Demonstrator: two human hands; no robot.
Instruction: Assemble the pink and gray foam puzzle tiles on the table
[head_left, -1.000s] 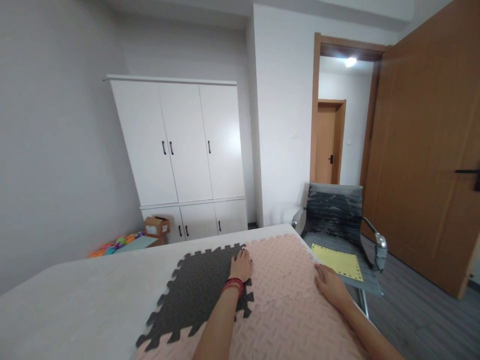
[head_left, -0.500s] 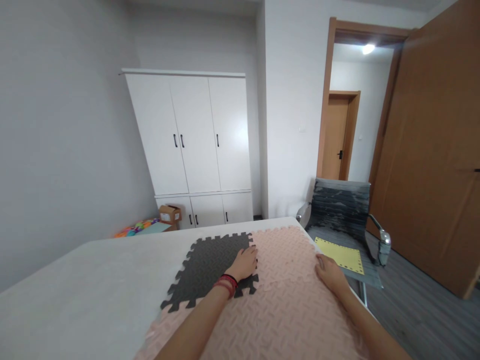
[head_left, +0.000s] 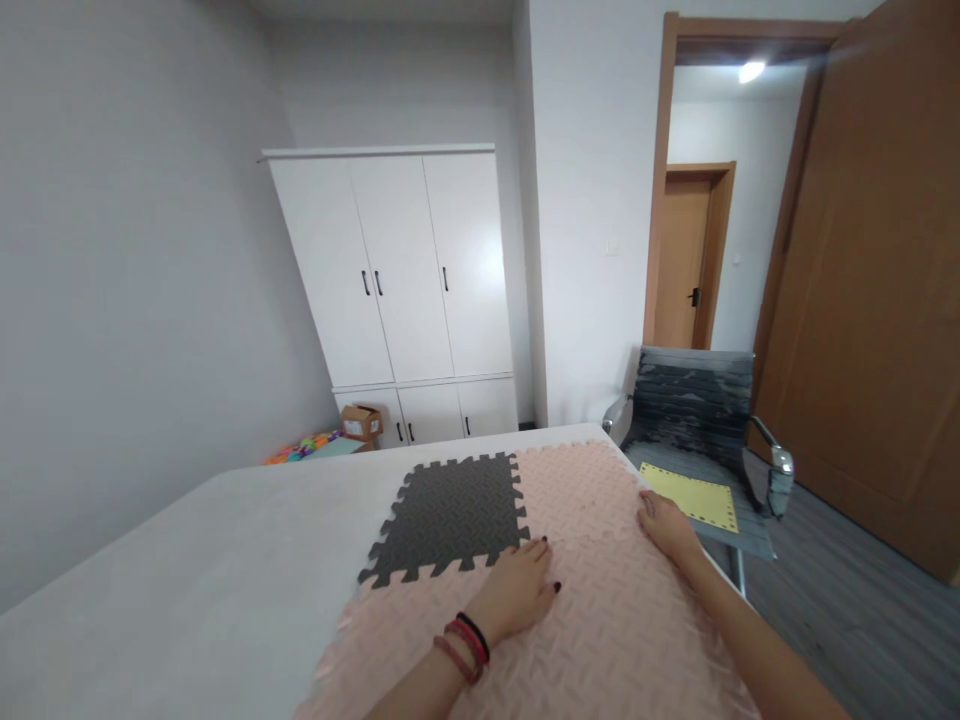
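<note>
My left hand (head_left: 520,585), with red and black bands at the wrist, lies spread on the pink foam mat (head_left: 600,620). Its fingertips touch the seam by the near right corner of a black foam tile (head_left: 454,515). That tile has toothed edges; its right teeth meet a far pink foam tile (head_left: 574,490), and its near teeth meet the pink foam in front. My right hand (head_left: 666,525) rests at the right edge of the pink foam, thumb and fingers apart. Some of its fingers are hidden at the edge.
The mats lie on a white table (head_left: 277,560). Right of it stands a dark chair (head_left: 694,400) with a yellow foam sheet (head_left: 686,495) on the seat. Behind are a white cabinet (head_left: 405,270), a cardboard box (head_left: 361,422), colourful items (head_left: 307,447) and a wooden door (head_left: 862,300).
My left hand has slid off the black tile's right edge, towards me, onto the pink foam near its corner. The black tile's near teeth now sit against the pink foam. My right hand stays at the edge.
</note>
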